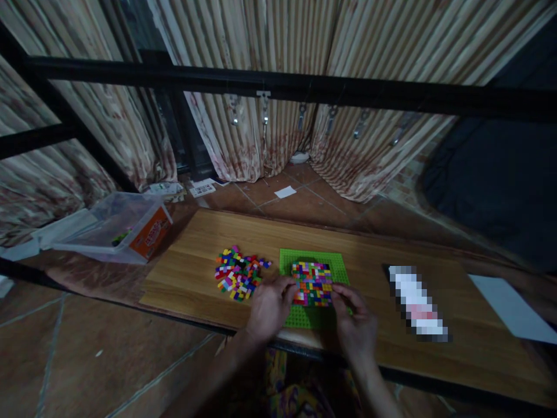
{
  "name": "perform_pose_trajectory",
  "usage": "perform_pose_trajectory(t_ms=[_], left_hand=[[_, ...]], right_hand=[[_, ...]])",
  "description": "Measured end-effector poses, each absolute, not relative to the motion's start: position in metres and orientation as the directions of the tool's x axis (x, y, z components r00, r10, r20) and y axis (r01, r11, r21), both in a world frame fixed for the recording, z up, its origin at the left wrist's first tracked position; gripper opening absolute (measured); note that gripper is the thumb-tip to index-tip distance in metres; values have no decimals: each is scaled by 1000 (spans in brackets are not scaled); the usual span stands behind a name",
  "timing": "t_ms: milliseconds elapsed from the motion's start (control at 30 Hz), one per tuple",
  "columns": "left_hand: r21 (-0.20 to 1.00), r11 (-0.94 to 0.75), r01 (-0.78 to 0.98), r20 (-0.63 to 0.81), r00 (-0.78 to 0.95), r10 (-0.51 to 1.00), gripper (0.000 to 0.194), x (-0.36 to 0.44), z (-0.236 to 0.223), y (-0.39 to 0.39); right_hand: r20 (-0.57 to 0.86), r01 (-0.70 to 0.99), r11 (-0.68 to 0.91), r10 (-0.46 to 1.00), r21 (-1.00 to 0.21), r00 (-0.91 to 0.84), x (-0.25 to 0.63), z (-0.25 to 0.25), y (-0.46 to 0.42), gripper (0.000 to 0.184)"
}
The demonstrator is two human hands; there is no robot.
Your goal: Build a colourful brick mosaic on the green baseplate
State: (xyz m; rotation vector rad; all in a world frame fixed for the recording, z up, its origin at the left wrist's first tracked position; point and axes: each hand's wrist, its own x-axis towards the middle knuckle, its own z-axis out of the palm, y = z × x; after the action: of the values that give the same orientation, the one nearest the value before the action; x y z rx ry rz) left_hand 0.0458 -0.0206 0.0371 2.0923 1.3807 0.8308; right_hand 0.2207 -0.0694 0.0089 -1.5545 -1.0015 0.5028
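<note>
A multicoloured block of toy building bricks (312, 284) is over the green studded baseplate (300, 320), in front of me. My left hand (270, 305) is closed at the block's left edge, thumb and fingers against it. On the opposite edge, the fingertips of my right hand (355, 325) pinch the block's side. Whether the block is pressed onto the baseplate or held just above it, I cannot tell. Left of the baseplate lies a loose pile of small coloured bricks (237, 276), its near right part close to my left hand.
Everything lies on a low wooden board (183, 273). A clear plastic bin (108, 232) with an orange label stands at the left. To the right are a blurred-out flat item (418, 305) and a white sheet (513, 307). A black metal bar (278, 84) crosses in front of striped curtains.
</note>
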Motion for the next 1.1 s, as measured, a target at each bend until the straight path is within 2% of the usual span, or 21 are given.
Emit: perform_pose_trajectory(t_ms=[167,300,767,1100], left_hand=[[595,-482,643,276,399,874,21,73,38,-14],[519,-507,688,334,383,861,21,84,34,-9],[559,-454,694,363,287,886,10,93,27,-6],[501,-496,709,392,325,861,13,91,23,-7]], right_hand=[[225,370,14,816,-929,533,224,8,-70,24],[237,388,18,817,-921,525,228,5,-70,24],[257,446,33,854,-894,452,230,12,-50,24],[178,547,-102,883,-831,435,225,18,-30,28]])
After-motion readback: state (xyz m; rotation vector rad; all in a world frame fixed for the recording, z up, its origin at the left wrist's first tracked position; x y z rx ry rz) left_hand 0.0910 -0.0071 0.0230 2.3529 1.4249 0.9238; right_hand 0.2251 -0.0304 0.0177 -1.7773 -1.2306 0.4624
